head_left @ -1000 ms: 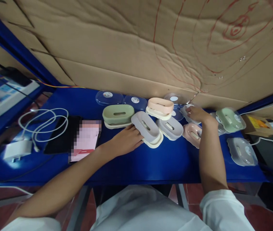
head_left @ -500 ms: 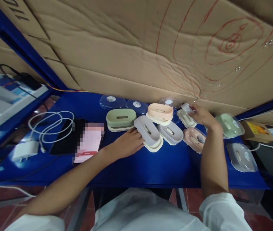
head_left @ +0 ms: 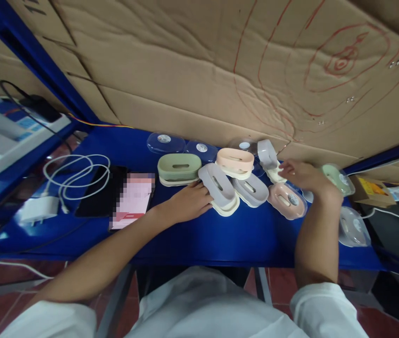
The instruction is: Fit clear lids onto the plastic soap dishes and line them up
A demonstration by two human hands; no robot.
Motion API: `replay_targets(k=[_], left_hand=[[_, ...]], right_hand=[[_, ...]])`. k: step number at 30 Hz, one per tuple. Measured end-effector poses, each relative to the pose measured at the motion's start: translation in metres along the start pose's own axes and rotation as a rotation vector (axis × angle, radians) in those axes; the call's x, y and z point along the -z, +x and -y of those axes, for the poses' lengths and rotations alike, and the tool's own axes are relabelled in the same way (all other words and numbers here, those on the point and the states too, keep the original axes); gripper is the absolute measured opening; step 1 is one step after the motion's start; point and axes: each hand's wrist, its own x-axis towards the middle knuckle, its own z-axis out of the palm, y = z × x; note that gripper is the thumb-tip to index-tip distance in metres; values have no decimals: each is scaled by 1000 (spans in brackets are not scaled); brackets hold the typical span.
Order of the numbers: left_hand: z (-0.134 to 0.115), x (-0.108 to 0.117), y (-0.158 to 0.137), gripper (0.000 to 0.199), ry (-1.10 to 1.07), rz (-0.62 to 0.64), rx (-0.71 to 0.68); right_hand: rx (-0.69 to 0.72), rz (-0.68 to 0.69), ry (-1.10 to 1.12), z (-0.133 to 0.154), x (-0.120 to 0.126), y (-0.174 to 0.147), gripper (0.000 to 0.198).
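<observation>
My left hand (head_left: 192,203) lies on the table with its fingers slightly apart, the tips against the left side of a grey soap dish (head_left: 218,185) on a cream base. My right hand (head_left: 297,174) has its thumb and fingers closed about the right end of a cream soap dish base (head_left: 275,174); its fingertips are partly hidden. A small grey tray (head_left: 267,154) sits tilted on the far part of that base. Close by stand a peach soap dish (head_left: 235,159), a second grey soap dish (head_left: 251,190) and a green soap dish (head_left: 179,166).
Clear lids (head_left: 166,142) lie along the cardboard wall (head_left: 171,61). Lidded pink (head_left: 288,201), grey (head_left: 354,227) and green (head_left: 336,178) soap dishes are at the right. A phone (head_left: 134,199), a white cable (head_left: 76,176) and a charger (head_left: 40,209) lie at the left.
The small grey tray now stands up on the cream base, out of my right fingers. My right hand has shifted right and down to the base's end. My left hand stays against the grey dish.
</observation>
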Motion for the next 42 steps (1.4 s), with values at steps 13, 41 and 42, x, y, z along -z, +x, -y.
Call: replay_targets(k=[13, 41, 42], left_hand=[[-1, 1, 1, 19, 14, 5, -9], [0, -2, 0, 20, -18, -8, -2], [0, -2, 0, 20, -36, -2, -2]], right_hand=[[41, -324, -89, -33, -48, -103, 50], [35, -835, -72, -16, -71, -71, 46], [-96, -928, -111, -40, -57, -64, 53]])
